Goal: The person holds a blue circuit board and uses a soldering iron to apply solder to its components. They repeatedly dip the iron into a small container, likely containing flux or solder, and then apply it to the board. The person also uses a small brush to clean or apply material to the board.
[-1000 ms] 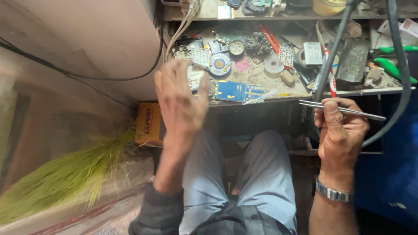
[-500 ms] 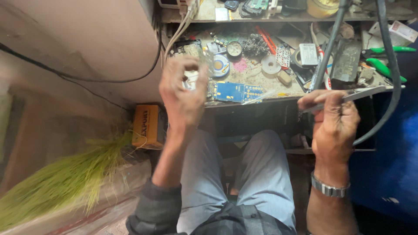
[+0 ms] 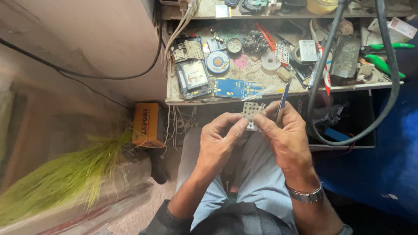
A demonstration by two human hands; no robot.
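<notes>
Meeting over the lap, both hands [image 3: 257, 139] pinch a keypad sheet [image 3: 253, 112].

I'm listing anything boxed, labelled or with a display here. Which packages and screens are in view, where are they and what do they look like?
Orange box: rectangular, on the floor under the bench's left end.
White carton: small, red-marked, bench's far right.
Phone screen: grey rectangle in a dark frame, bench's left side.

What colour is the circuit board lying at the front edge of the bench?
Blue circuit board, with small pale contacts; the head view shows it.
</notes>
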